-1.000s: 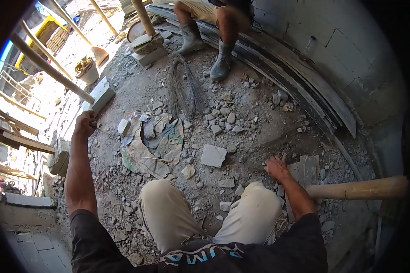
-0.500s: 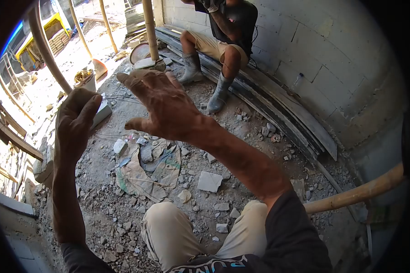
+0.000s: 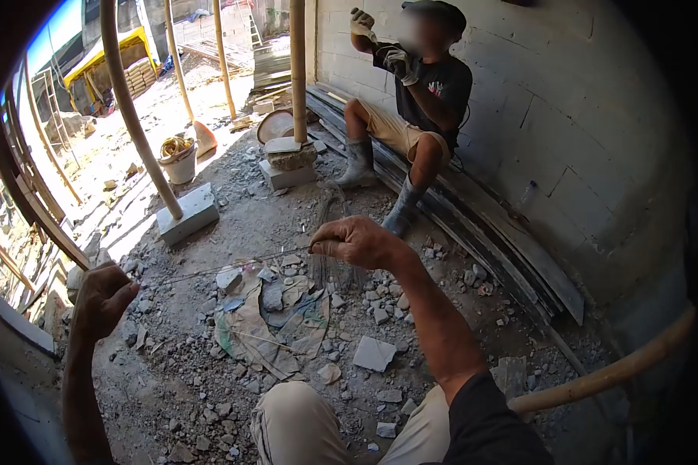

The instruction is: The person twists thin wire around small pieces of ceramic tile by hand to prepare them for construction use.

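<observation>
My left hand (image 3: 103,301) is closed at the lower left, pinching one end of a thin wire (image 3: 209,269). The wire runs across to my right hand (image 3: 357,242), which is closed on it near the middle of the view. A loose, blurred bundle of thin wire (image 3: 335,271) hangs around my right hand's fingers, above the rubble floor. A flattened, torn sack (image 3: 267,325) lies on the ground beyond my knees.
A co-worker (image 3: 426,93) in gloves and rubber boots sits on stacked planks (image 3: 488,225) by the block wall. Upright poles (image 3: 132,108) stand at left, one on a block (image 3: 188,215). A bucket (image 3: 180,164) stands behind. A bamboo pole (image 3: 613,374) slants at right.
My right hand has gone from open to closed on the wire and moved down and right. My left hand has moved lower, farther from it. The view has shifted, showing more of the co-worker.
</observation>
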